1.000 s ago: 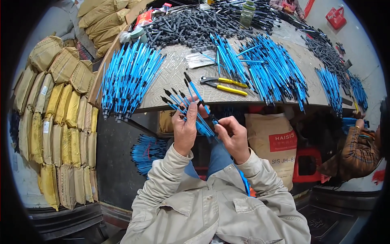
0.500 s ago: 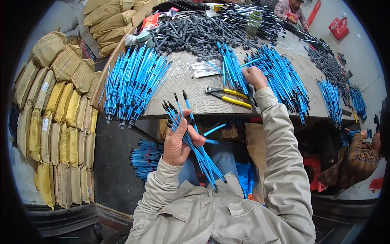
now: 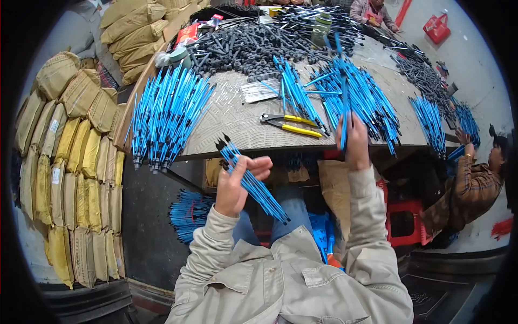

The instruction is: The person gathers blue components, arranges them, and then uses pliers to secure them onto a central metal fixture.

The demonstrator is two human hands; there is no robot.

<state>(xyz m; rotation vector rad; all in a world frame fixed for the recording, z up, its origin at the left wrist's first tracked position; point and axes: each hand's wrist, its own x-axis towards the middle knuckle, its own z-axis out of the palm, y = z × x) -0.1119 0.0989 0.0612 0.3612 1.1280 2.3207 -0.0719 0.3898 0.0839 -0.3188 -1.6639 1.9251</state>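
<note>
Its thumb pressed down and its fingers stretched past, the person's left hand [image 3: 232, 191] holds a slanting bundle of black-tipped blue sticks [image 3: 261, 194] at the near edge of the table [image 3: 208, 132], while the right hand [image 3: 356, 143] grips an upright blue stick [image 3: 344, 97], blurred, by that same edge. Patterned tabletop shows between a pile of blue sticks [image 3: 170, 113] and the yellow-handled pliers [image 3: 299, 127]. Stacked sacks [image 3: 81, 197] bear white labels [image 3: 55, 175], too small for me to read.
</note>
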